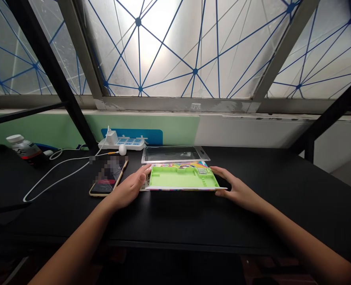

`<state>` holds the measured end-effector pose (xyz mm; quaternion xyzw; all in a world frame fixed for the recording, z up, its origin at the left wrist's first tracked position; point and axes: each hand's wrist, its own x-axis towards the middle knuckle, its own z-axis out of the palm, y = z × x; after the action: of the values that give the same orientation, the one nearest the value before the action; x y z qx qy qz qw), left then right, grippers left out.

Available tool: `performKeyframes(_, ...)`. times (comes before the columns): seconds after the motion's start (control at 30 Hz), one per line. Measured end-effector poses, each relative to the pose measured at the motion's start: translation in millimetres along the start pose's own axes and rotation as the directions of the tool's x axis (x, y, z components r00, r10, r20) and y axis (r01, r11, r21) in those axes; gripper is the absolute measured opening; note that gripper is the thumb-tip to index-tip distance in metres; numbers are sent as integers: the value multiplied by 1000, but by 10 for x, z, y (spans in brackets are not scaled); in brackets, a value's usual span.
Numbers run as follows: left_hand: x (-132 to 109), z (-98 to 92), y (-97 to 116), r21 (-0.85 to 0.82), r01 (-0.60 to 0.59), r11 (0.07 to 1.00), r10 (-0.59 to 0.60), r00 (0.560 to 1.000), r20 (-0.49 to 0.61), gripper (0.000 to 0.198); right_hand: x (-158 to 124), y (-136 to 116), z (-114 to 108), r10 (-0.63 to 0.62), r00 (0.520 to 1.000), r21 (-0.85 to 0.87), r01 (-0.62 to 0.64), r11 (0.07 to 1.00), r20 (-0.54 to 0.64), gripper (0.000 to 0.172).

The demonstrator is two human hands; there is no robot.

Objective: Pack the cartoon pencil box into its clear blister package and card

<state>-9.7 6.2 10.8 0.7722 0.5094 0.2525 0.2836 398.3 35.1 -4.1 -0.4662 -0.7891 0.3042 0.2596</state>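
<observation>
Gripping lime-green molded plastic tray (175, 180) by its ends, between left hand (130, 187) and right hand (240, 191). Could tip or slip from uneven pressure; could bump clear blister shell (175, 154), just ahead of both hands, if pushed forward.

The light-green rectangular tray (175, 179) is showing a smooth plastic surface with a soft sheen. The clear rectangular shell (173, 154) is glinting like thin, glossy plastic. The broad black desktop (187, 225) is looking smooth and nearly matt, while the grey straight-barred window frame (154, 104) is appearing as scuffed, dull metal.
</observation>
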Motion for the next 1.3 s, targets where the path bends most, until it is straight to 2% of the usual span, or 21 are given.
performKeyframes(0.2, -16, 10, -23, -85, 6, 996, -10, 999, -44, 85, 13, 17, 15, 20, 999, 1, -20, 1000, -43, 64)
performKeyframes(0.27, -13, 11, -27, -93, 6, 996, -10, 999, -44, 82, 9, 10, 17, 23, 999, -39, -25, 999, -38, 69)
performKeyframes(0.4, -12, 20, -9, -44, 28, 999, -29, 999, -44, 77, 4, 17, 49, 11, 999, -145, -17, 989, -47, 89)
performKeyframes(0.5, -30, 38, 11, 19, 35, 999, -33, 997, -73, 78, 0, 28, 85, -1, 997, -151, -10, 988, -73, 86)
performKeyframes(0.63, -4, 24, 43, 18, -11, 1000, 14, 978, -207, 75, 52, -20, 62, -42, 990, -57, 34, 998, -138, 79)
performKeyframes(0.73, 161, -46, 102, 13, -65, 998, 65, 935, -350, 73, 252, -114, -30, -109, 965, -42, 102, 994, -237, 74)
performKeyframes(0.83, 459, -121, 181, 101, -67, 993, 107, 875, -472, 80, 620, -195, -115, -153, 946, -37, 149, 988, -284, 73)
performKeyframes(0.9, 678, -135, 207, 223, -50, 973, 161, 844, -512, 88, 896, -197, -118, -172, 940, -17, 175, 984, -294, 74)
performKeyframes(1.0, 928, -72, 156, 299, 39, 953, 136, 830, -541, 80, 1211, -99, -22, -202, 930, -14, 207, 978, -308, 72)
performKeyframes(1.1, 1022, 55, 10, 322, 87, 943, 99, 849, -519, 66, 1316, 64, 116, -197, 936, -47, 192, 980, -290, 70)
performKeyframes(1.3, 934, 203, -234, 365, 82, 927, 55, 935, -351, 57, 1188, 196, 210, -131, 970, -204, 88, 975, -206, 65)
